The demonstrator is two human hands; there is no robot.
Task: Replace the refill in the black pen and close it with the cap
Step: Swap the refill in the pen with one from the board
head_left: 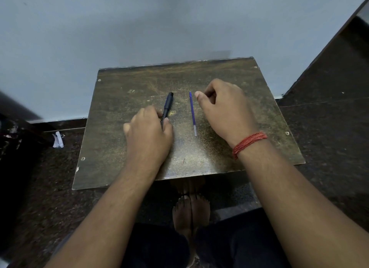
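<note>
A black pen (167,104) with its cap on lies on the worn brown board (199,157), pointing away from me. My left hand (148,133) rests over its near end, thumb and fingers closed on the barrel. A thin blue refill (192,113) lies parallel to the pen, a little to its right, bare on the board. My right hand (225,109) hovers just right of the refill with fingers loosely curled and the thumb near the refill's far tip; it holds nothing. A red thread band circles the right wrist.
The board is a small low table against a grey wall (139,27). Dark speckled floor surrounds it. A crumpled white scrap (58,140) lies on the floor at left. My bare feet (190,213) are below the table's near edge.
</note>
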